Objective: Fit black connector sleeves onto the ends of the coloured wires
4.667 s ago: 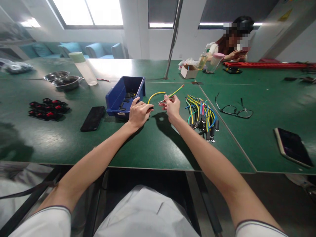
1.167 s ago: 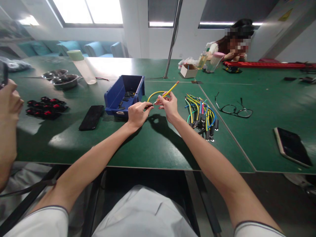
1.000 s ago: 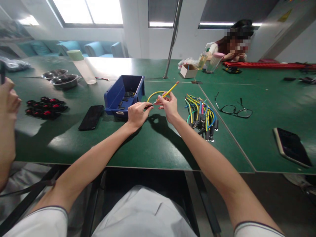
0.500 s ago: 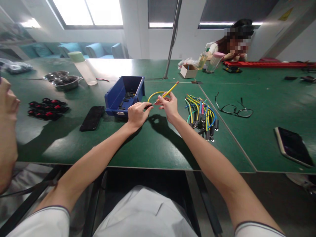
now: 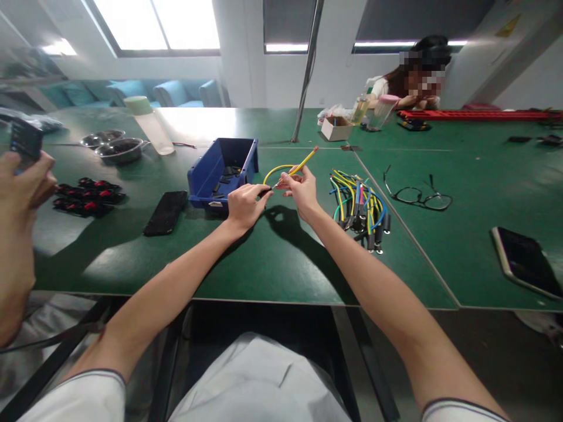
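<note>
In front of me, above the green table (image 5: 264, 264), both my hands are closed and nearly meet. My left hand (image 5: 244, 205) pinches a small dark piece that looks like a black sleeve (image 5: 265, 191), mostly hidden by the fingers. Between thumb and fingers my right hand (image 5: 302, 190) grips a yellow wire (image 5: 275, 169), whose shiny metal end points at the dark piece. The wire loops up behind the hands, and its copper-coloured other end sticks out at upper right. Whether sleeve and metal end touch, I cannot tell.
A blue bin (image 5: 200, 202) with black pieces stands at left, by a black phone (image 5: 165, 213). Bundled wires (image 5: 358, 202) with black sleeves, glasses (image 5: 417, 196) and another phone (image 5: 525, 261) lie right. Another person's hand (image 5: 26, 181) holds a dark device (image 5: 25, 142) far left.
The other person's hand at far left has turned, and a dark device now shows in it. My own hands and the yellow wire have hardly moved.
</note>
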`<action>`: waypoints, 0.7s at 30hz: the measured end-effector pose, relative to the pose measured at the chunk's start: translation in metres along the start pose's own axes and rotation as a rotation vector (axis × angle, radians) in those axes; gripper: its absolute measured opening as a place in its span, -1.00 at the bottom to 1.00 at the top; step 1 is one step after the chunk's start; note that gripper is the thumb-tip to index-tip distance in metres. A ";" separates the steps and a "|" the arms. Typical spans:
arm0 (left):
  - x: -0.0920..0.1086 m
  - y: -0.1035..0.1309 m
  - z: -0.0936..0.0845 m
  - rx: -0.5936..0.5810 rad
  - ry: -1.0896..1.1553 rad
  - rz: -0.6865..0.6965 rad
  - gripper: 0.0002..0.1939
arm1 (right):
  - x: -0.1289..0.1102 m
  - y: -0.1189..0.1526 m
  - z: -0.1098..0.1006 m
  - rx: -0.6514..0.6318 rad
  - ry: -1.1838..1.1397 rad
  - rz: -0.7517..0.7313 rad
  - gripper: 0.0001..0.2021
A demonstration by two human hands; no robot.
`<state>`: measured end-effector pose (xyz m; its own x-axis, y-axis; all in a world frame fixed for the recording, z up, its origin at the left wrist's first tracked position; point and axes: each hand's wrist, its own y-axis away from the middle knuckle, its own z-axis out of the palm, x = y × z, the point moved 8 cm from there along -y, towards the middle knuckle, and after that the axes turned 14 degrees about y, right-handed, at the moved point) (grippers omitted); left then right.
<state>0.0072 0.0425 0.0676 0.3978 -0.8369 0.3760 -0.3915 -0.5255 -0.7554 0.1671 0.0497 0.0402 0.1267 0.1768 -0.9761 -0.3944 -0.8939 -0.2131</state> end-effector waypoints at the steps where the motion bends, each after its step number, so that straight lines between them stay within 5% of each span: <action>1: 0.000 0.000 0.000 -0.004 -0.002 -0.001 -0.81 | 0.000 0.000 0.000 -0.003 -0.001 -0.003 -0.65; 21: 0.004 0.000 0.002 -0.050 -0.040 0.014 -0.82 | 0.002 0.001 0.002 -0.026 -0.009 0.010 -0.67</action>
<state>0.0106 0.0390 0.0681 0.4243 -0.8381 0.3430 -0.4375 -0.5214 -0.7327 0.1652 0.0501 0.0379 0.1151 0.1713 -0.9785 -0.3715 -0.9061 -0.2024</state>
